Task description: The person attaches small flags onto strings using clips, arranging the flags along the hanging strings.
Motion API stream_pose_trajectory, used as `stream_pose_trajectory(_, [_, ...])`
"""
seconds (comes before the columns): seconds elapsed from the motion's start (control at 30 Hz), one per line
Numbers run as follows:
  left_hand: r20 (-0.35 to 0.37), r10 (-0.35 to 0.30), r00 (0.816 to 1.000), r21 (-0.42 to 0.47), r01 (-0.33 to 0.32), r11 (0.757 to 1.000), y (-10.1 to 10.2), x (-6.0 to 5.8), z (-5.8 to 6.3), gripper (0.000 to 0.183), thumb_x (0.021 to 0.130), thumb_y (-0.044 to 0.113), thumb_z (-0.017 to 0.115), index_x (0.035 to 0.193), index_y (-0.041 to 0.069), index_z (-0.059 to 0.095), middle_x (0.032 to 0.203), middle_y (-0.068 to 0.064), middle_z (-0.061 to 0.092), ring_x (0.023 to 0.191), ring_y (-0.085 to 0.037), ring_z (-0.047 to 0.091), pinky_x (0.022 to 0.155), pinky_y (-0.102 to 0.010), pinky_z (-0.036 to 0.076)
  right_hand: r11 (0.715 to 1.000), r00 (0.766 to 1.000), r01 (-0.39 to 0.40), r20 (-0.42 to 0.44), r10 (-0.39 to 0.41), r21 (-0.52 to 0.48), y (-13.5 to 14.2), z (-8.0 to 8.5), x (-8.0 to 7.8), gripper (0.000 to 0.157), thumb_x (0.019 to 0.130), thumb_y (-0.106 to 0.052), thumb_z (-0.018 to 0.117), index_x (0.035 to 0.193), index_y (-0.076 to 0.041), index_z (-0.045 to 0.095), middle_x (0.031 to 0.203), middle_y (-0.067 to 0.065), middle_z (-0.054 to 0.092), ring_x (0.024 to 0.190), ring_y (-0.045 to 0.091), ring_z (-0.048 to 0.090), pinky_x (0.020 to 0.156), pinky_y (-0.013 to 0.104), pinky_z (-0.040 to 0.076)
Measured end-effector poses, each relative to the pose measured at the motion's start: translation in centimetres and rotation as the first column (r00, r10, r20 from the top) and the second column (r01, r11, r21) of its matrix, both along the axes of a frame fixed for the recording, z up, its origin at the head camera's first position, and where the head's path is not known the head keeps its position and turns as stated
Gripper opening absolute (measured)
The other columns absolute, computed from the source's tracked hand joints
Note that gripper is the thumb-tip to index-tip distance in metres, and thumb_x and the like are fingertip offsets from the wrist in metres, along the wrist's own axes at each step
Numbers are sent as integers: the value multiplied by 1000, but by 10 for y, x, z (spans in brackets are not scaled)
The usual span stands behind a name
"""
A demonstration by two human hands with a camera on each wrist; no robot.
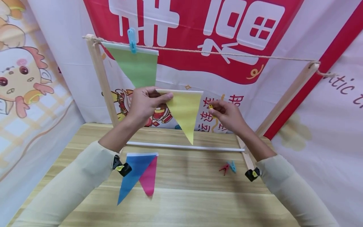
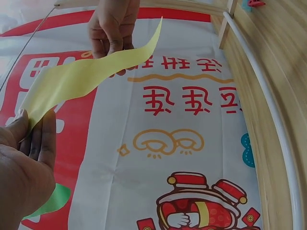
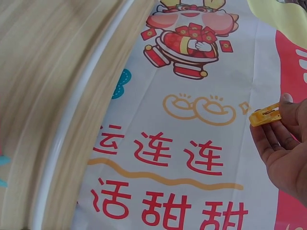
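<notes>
Between thumb and fingers, my left hand (image 1: 144, 104) pinches the upper left corner of a yellow triangular pennant (image 1: 185, 110), which hangs point down below the twine (image 1: 181, 49). My right hand (image 1: 227, 115) holds a small yellow clothespin (image 3: 265, 115) just right of the pennant, apart from it. A green pennant (image 1: 139, 67) hangs from the left part of the twine, with a light blue clothespin (image 1: 132, 40) over its top edge. In the left wrist view the yellow pennant (image 2: 72, 79) looks wavy and partly covers the right hand's fingers.
Wooden posts (image 1: 102, 78) hold the twine at both ends, with a white rod (image 1: 184, 146) low between them. On the table (image 1: 187, 205) lie a blue pennant (image 1: 137, 173) over a pink one (image 1: 149, 181), plus a red clothespin (image 1: 224, 169) and a blue clothespin (image 1: 232, 166).
</notes>
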State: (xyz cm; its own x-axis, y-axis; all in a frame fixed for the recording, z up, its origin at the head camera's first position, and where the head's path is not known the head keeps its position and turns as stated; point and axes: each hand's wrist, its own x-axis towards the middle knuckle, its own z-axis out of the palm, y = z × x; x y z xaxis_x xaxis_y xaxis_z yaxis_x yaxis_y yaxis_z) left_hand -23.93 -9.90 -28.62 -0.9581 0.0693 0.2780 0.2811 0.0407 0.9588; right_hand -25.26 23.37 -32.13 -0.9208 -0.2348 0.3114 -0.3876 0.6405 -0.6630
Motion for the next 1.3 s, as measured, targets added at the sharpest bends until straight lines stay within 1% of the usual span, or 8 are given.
stream_pose_trajectory(0.23, [8,9,1000,14,-9,1000,2,-3,5,34,99,25,91,127,7,85,113,-7,88,94,-15,86,93,-29,70,1000,1000,-11,-29,11,9,-1,8,0,34,111,-22,76,142,-9,76,115,15,80,96,31,73,73,16,58])
stream_pose_trajectory(0.4, [-2,-8,1000,44,8,999,2,-5,9,33,101,22,87,130,8,84,120,-9,87,102,-18,87,94,-28,70,999,999,-35,-39,34,-13,-1,12,-1,34,110,-18,76,143,-9,76,112,18,79,95,35,71,71,17,56])
stream_pose_trajectory(0.57, [0,-22,1000,61,22,998,3,-6,13,34,103,23,84,134,9,82,126,-10,86,106,-20,87,96,-29,69,999,999,-31,-39,31,-7,-2,19,0,37,110,-20,76,145,-7,75,115,16,79,100,36,74,75,14,57])
stream_pose_trajectory(0.7, [-13,-32,999,79,33,996,3,-6,15,33,104,22,83,134,7,81,125,-10,86,103,-18,86,96,-28,69,1000,998,-27,-50,27,4,-2,24,-1,38,111,-21,76,145,-6,74,117,16,80,100,31,77,75,14,58])
stream_pose_trajectory(0.87, [-17,-50,999,142,51,989,3,-7,17,32,104,19,84,132,4,81,119,-8,86,99,-17,85,95,-27,69,1000,997,-20,-70,20,-1,-5,31,-2,37,110,-20,76,146,-9,74,118,16,82,101,31,79,76,14,60])
stream_pose_trajectory(0.93, [-14,-48,999,154,49,987,3,-8,18,32,103,19,85,131,4,82,118,-7,86,98,-17,85,94,-27,70,1000,997,-17,-76,16,-3,-6,33,-2,37,110,-20,76,145,-10,75,118,15,82,100,31,79,75,15,60])
stream_pose_trajectory(1.13, [-10,-30,1000,145,31,989,2,-10,20,34,103,23,85,132,6,82,121,-8,86,102,-17,86,94,-27,69,1000,996,-22,-87,22,-5,-8,38,-3,35,109,-18,77,144,-11,75,117,14,81,98,34,75,72,17,59])
stream_pose_trajectory(1.3, [-11,-36,999,171,37,985,1,-10,20,35,102,25,86,132,6,82,124,-8,86,106,-20,87,96,-30,69,1000,996,-25,-90,24,-12,-11,42,-2,36,109,-18,77,144,-11,76,118,14,81,100,34,77,76,16,60])
